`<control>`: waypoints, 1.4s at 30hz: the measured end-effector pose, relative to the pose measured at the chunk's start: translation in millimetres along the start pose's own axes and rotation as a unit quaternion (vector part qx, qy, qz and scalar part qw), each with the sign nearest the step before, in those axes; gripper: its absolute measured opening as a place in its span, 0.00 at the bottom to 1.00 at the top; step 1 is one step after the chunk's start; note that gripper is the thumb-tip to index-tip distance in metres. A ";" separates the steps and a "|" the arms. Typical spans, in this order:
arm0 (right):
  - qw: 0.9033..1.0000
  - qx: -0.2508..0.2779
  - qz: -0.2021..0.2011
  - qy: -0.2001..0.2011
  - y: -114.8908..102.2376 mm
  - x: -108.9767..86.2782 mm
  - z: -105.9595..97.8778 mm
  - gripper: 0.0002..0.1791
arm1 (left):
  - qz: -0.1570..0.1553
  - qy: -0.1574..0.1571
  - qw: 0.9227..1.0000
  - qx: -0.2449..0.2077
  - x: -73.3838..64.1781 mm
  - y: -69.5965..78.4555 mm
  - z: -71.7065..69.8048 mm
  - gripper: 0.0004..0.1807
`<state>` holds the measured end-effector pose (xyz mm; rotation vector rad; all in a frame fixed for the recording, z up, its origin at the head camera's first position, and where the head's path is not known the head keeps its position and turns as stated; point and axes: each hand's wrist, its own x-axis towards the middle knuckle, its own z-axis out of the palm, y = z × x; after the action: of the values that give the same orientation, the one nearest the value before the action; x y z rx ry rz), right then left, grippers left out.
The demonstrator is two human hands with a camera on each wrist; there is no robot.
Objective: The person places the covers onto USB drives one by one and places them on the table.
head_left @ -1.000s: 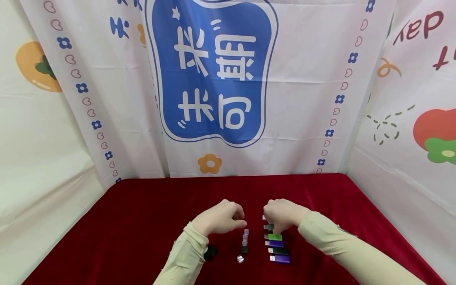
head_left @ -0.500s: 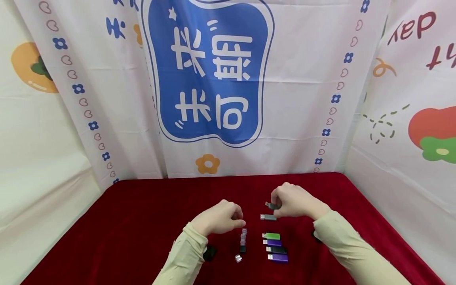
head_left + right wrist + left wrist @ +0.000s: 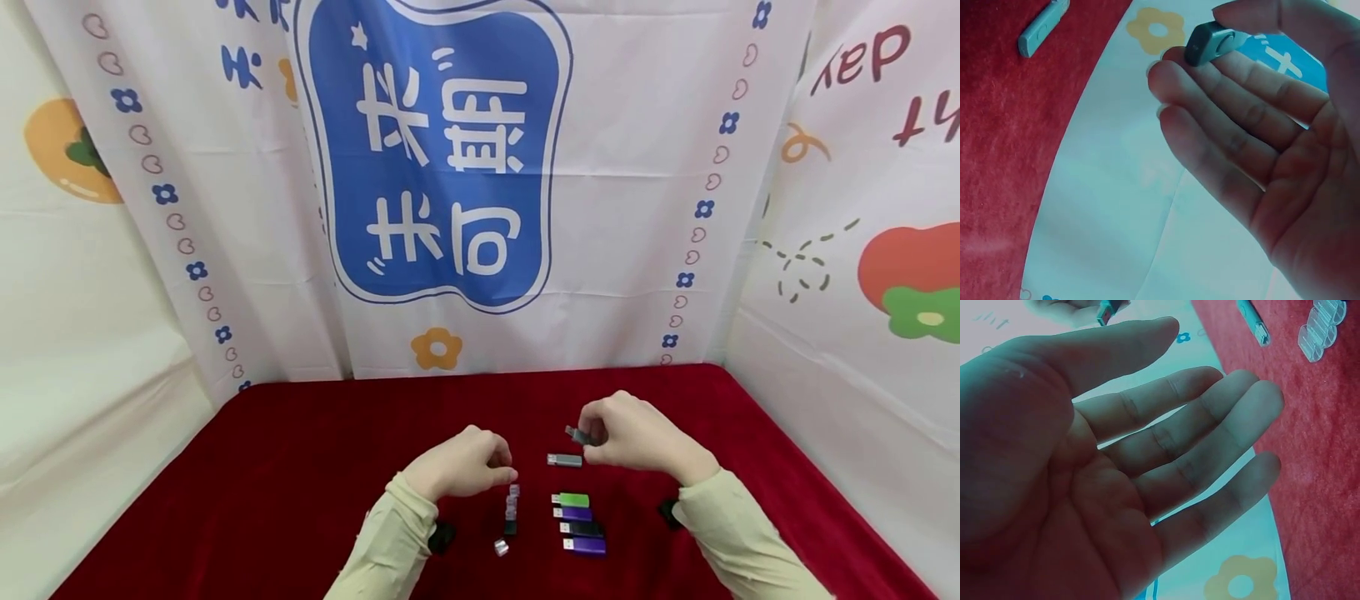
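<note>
White printed curtains [image 3: 615,250] hung round the back and sides, with a big blue panel [image 3: 536,196] top center, and the bench [image 3: 300,483] below wore dark red velvety cloth. OK so, the setup: the right hand [image 3: 633,437], right of center, had a dark USB stick [image 3: 577,435] pinched between thumb and fingertips, so that grip was narrow and full. It looked lifted off the cloth, metal end out, long axis tilted from upper left down to lower right into the fingers.

Key bit for me was how it sat against the grey stick [image 3: 564,460]. That one lay flat just below it in the frame, running left to right, metal end left, so the two weren't quite parallel. Right hand was clearly the nearer one to both.

Left hand [image 3: 465,462], lower center, held nothing: thumb and fingers well apart, relaxed. It was closest to the row of clear pieces [image 3: 512,504] just under its thumb in the head view, apart from them going by the left wrist view.

Lower right of center, after a gap, came a green stick [image 3: 573,500], then purple, black and purple ones stacked toward the bottom edge.
</note>
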<state>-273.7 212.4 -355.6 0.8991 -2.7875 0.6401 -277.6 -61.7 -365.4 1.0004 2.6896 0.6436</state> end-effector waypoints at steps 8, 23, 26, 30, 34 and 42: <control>1.000 0.012 0.004 0.001 10.5 -6.0 -5.8 0.07 | 0.002 -0.014 1.000 0.008 4.6 2.5 5.2 0.08; 0.999 0.035 -0.004 0.006 11.7 -7.5 -10.7 0.08 | 0.006 -0.025 0.999 0.048 14.3 13.6 15.8 0.07; 0.999 0.037 -0.006 0.001 12.9 -7.1 -9.6 0.08 | 0.010 -0.021 0.997 0.069 18.4 12.1 19.4 0.06; 0.999 0.037 -0.010 0.006 13.7 -5.5 -9.8 0.08 | 0.010 0.001 0.994 0.113 24.1 5.7 23.8 0.07; 0.999 0.038 -0.011 0.009 13.4 -4.6 -11.7 0.08 | 0.015 0.018 0.987 0.159 29.7 -0.1 23.8 0.07; 0.999 0.043 -0.012 0.004 11.7 -3.8 -12.9 0.08 | 0.020 0.004 0.982 0.190 34.1 -5.9 23.2 0.04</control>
<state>-277.4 228.5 -349.1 0.9416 -2.7558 0.7635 -298.9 -35.6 -389.8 1.1389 2.8680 0.1354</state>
